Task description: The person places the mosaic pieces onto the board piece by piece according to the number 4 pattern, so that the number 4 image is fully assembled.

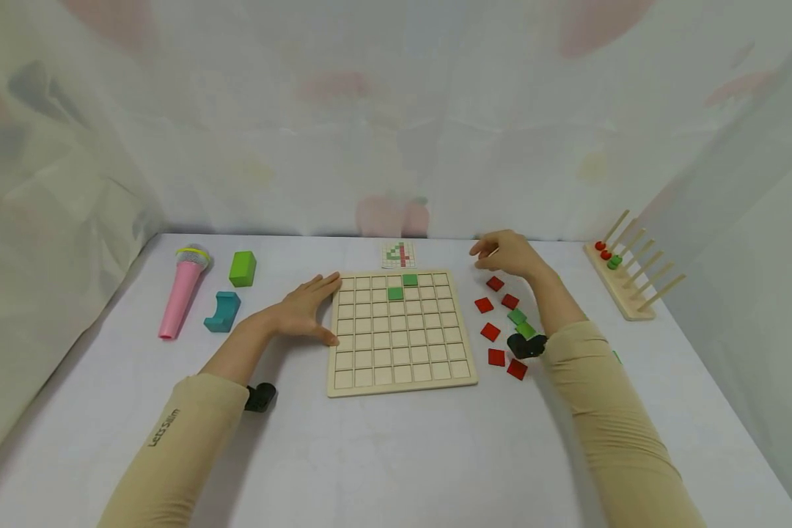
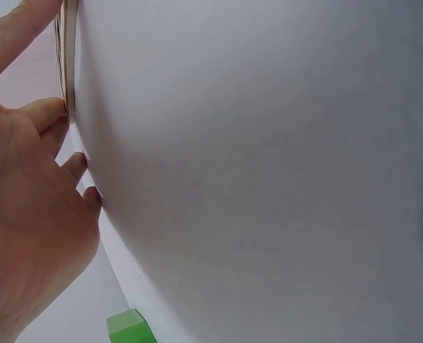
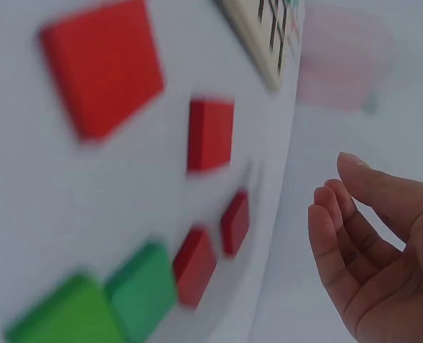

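Note:
A square wooden grid board [image 1: 402, 372] lies on the white table, with two green square tiles [image 1: 395, 293] set in cells of its upper rows. My left hand [image 1: 297, 308] rests at the board's left edge, thumb and fingers spread; the left wrist view shows fingertips touching the rim. Right of the board, my right hand [image 1: 510, 253] hovers past the scattered tiles, its fingers loosely bent. Nothing shows between thumb and fingers in the right wrist view. Below it lie several red square tiles [image 1: 490, 332] and two loose green tiles [image 1: 517, 316]. Behind the board is a small printed pattern card [image 1: 398, 255].
At the left are a pink toy microphone [image 1: 183, 293], a green block [image 1: 242, 268] and a teal arch-shaped block [image 1: 222, 312]. A wooden peg stand [image 1: 636, 312] with red and green beads is at the far right. A hanging cloth [image 1: 396, 147] borders the table's back edge.

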`<action>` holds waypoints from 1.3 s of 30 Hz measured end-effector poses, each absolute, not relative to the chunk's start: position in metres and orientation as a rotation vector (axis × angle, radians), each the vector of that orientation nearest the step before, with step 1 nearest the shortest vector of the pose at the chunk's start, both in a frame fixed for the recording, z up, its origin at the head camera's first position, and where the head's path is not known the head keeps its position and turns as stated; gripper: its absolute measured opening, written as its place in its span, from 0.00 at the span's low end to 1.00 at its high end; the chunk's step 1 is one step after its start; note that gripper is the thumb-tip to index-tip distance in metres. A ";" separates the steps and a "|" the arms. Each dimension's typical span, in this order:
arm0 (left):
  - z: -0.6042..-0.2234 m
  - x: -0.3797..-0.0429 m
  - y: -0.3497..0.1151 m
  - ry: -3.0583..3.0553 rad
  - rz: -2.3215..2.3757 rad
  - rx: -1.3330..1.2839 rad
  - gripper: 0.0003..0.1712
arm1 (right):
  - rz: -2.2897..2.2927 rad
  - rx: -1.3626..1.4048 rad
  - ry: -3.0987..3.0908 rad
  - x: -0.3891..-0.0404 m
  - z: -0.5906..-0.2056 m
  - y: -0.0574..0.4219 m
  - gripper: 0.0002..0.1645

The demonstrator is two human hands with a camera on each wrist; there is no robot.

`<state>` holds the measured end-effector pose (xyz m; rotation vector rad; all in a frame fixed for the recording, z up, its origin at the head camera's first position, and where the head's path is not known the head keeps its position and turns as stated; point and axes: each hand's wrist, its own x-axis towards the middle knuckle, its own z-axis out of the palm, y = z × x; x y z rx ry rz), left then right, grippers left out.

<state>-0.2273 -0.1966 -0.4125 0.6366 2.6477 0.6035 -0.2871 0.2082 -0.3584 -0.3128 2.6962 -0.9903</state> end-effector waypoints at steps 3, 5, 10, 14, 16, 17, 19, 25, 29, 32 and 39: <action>-0.412 -0.227 -0.197 2.646 0.602 0.640 0.69 | -0.952 -0.265 2.726 -0.287 -0.359 0.231 0.20; -0.412 -0.227 -0.198 2.644 0.603 0.639 0.69 | -0.926 -0.231 2.747 -0.286 -0.360 0.245 0.20; -0.412 -0.227 -0.199 2.642 0.605 0.639 0.69 | -0.862 -0.183 2.805 -0.284 -0.359 0.273 0.21; -0.412 -0.226 -0.199 2.641 0.608 0.640 0.69 | -0.823 -0.131 2.821 -0.281 -0.362 0.292 0.22; -0.412 -0.226 -0.199 2.640 0.610 0.638 0.69 | -0.796 -0.094 2.825 -0.279 -0.365 0.300 0.22; -0.412 -0.226 -0.199 2.641 0.609 0.640 0.70 | -0.791 -0.075 2.821 -0.279 -0.366 0.303 0.23; -0.412 -0.226 -0.199 2.643 0.608 0.643 0.70 | -0.795 -0.041 2.815 -0.277 -0.369 0.309 0.24; -0.414 -0.226 -0.199 2.644 0.609 0.647 0.69 | -0.858 -0.001 2.773 -0.274 -0.376 0.321 0.26; -0.414 -0.227 -0.199 2.646 0.609 0.657 0.70 | -0.850 -0.010 2.756 -0.274 -0.378 0.325 0.27; -0.413 -0.227 -0.199 2.649 0.607 0.660 0.70 | -0.839 -0.008 2.754 -0.275 -0.380 0.328 0.27; -0.412 -0.227 -0.198 2.646 0.602 0.645 0.70 | -0.817 0.022 2.771 -0.274 -0.385 0.328 0.28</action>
